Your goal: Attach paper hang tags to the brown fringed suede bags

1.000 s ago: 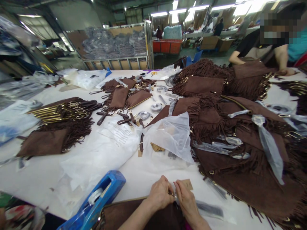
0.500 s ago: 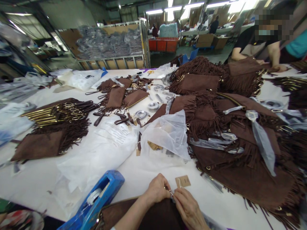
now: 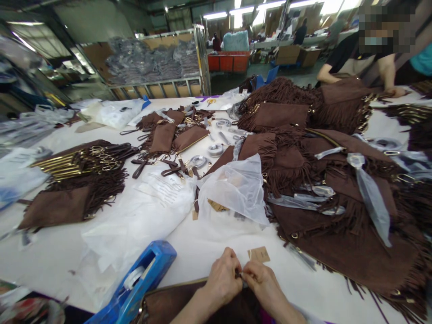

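Note:
At the table's near edge lies a brown suede bag (image 3: pixel 178 299) with a zip along its top. Above it my left hand (image 3: pixel 225 275) is closed, its fingers pinching a small dark piece at the bag's edge that is too small to name. My right hand (image 3: pixel 261 281) meets it there, thumb and fingers pinched close to the same spot; what they hold is mostly covered. Just beyond the right fingers a tan cardboard tag (image 3: pixel 259 254) with a white string lies on the table. Left of the hands stands a blue tape dispenser (image 3: pixel 148 265).
Clear plastic bags (image 3: pixel 232 189) lie ahead on the white table (image 3: pixel 189 243). Brown fringed bags (image 3: pixel 354 234) with wrapped straps are heaped at the right. Another stack of fringed pouches (image 3: pixel 57 204) sits at the left. A co-worker (image 3: pixel 357 58) bends over the far right side.
Both hands have turned and drawn tighter together at the bag's edge, the right fingers now bent into a pinch. The co-worker's arms have shifted slightly.

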`<state>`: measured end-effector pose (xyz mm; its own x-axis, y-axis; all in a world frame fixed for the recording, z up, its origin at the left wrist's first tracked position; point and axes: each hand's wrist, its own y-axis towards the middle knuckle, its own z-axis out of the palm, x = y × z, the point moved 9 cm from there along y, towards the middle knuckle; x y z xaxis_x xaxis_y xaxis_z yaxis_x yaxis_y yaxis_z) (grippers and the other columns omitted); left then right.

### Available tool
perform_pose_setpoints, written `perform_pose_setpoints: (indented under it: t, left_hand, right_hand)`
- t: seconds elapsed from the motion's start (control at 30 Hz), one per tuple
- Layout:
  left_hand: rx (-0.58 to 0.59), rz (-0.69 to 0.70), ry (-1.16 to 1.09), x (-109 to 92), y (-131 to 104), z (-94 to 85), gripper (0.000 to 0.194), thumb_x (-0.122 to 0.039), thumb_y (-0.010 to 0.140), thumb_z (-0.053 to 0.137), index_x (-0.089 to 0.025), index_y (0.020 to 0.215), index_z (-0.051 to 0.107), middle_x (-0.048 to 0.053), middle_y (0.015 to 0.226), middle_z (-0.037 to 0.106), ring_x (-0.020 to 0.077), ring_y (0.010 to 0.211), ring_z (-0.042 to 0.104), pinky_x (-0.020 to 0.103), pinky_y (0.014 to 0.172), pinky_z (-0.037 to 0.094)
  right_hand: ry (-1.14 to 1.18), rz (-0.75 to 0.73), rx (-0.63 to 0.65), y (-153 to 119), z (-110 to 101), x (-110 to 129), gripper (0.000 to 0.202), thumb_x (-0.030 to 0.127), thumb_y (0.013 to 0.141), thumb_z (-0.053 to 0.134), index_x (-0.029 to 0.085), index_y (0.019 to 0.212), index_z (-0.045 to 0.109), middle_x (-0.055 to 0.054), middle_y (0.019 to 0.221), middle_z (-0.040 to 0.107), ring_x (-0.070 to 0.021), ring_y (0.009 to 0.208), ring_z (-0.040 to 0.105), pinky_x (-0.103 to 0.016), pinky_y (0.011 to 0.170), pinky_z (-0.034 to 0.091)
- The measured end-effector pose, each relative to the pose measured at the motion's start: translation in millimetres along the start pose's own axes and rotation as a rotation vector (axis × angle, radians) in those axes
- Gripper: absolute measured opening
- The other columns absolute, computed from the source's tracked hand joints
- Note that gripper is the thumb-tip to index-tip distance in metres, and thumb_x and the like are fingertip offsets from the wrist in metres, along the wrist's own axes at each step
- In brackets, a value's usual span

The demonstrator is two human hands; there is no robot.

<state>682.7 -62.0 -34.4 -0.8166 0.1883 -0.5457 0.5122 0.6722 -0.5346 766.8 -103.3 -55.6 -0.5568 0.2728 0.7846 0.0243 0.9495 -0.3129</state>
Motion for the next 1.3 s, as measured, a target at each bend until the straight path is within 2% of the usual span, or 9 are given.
perform_pose_setpoints:
  t: [0.17,0.33,0.43,0.57,0.7,0.77,0.93,1.03,1.3]
  left_hand:
    - [0.005,0.098,0.07,-5.2,-11.6,5.8,0.02,-0.011,0.065,0.046,-0.02,0.074,0.06,0.001,0.105,0.051,0.0127,0.073,0.057,0.025,0.067,0.043]
    - [-0.008,0.115,0.064,-7.2,-23.9,3.7,0.025,-0.007,0.065,0.044,-0.02,0.082,0.057,0.002,0.11,0.049,0.0106,0.072,0.057,0.023,0.067,0.044]
    - [0.015,0.069,0.106,-10.6,-30.7,-6.6,0.021,-0.017,0.071,0.047,-0.019,0.089,0.057,0.006,0.109,0.05,0.0156,0.082,0.058,0.027,0.074,0.045]
    - [0.084,0.035,0.241,-21.7,-32.2,-22.2,0.032,-0.026,0.084,0.032,-0.015,0.085,0.063,0.01,0.095,0.056,0.0222,0.085,0.057,0.038,0.08,0.043]
    - [0.032,0.181,0.367,-42.1,-25.9,-34.4,0.028,-0.022,0.079,0.039,-0.014,0.071,0.064,0.014,0.097,0.059,0.03,0.099,0.049,0.048,0.084,0.035]
    - [0.056,0.232,0.32,-44.5,-23.1,-30.6,0.024,-0.019,0.077,0.041,-0.015,0.073,0.064,0.012,0.098,0.06,0.0273,0.099,0.049,0.044,0.085,0.035]
    - [0.099,0.057,0.02,-15.8,-13.6,-19.3,0.019,-0.014,0.071,0.044,-0.018,0.077,0.063,0.003,0.08,0.063,0.0167,0.079,0.055,0.027,0.072,0.04]
    - [0.099,0.023,-0.103,-8.2,-10.9,-16.6,0.019,-0.014,0.065,0.048,-0.018,0.071,0.065,0.0,0.075,0.062,0.0145,0.074,0.055,0.023,0.067,0.04]
    - [0.116,-0.011,-0.037,-15.7,-7.0,-17.0,0.024,-0.014,0.063,0.049,-0.018,0.069,0.071,0.002,0.076,0.066,0.0162,0.074,0.058,0.023,0.067,0.042]
  right_hand:
    - [0.194,0.013,0.058,-1.7,-0.6,0.3,0.016,0.02,0.069,0.05,0.018,0.066,0.065,-0.001,0.067,0.061,-0.016,0.068,0.056,-0.026,0.065,0.039]
    - [0.284,0.039,0.053,-7.2,5.6,-1.7,0.01,0.02,0.064,0.051,0.018,0.054,0.053,0.002,0.057,0.052,-0.0127,0.058,0.05,-0.023,0.056,0.037]
    - [0.26,-0.042,-0.12,-16.7,0.8,1.4,0.013,0.017,0.067,0.05,0.02,0.055,0.047,0.003,0.059,0.049,-0.0117,0.057,0.048,-0.022,0.055,0.039]
    - [0.096,-0.381,-0.467,-43.8,-14.5,26.1,0.013,0.01,0.074,0.05,0.021,0.068,0.05,0.0,0.068,0.052,-0.0133,0.065,0.053,-0.024,0.059,0.044]
    - [-0.05,-0.532,-0.612,-59.2,-16.5,42.1,0.018,0.004,0.076,0.05,0.02,0.083,0.052,-0.004,0.078,0.056,-0.0161,0.073,0.054,-0.028,0.065,0.046]
    - [-0.071,-0.531,-0.641,-60.2,-17.4,44.6,0.019,0.003,0.077,0.049,0.02,0.083,0.051,-0.005,0.077,0.056,-0.0166,0.071,0.052,-0.029,0.064,0.045]
    - [-0.078,-0.518,-0.675,-61.1,-17.6,44.7,0.018,0.004,0.079,0.045,0.021,0.081,0.049,-0.005,0.074,0.053,-0.0172,0.068,0.05,-0.031,0.06,0.042]
    - [-0.093,-0.521,-0.664,-60.6,-15.1,42.8,0.016,0.005,0.079,0.045,0.021,0.081,0.049,-0.005,0.075,0.054,-0.0177,0.069,0.05,-0.031,0.06,0.042]
    - [-0.095,-0.549,-0.683,-58.3,-15.8,38.9,0.016,0.007,0.079,0.044,0.021,0.078,0.052,-0.005,0.071,0.055,-0.017,0.066,0.051,-0.031,0.057,0.043]
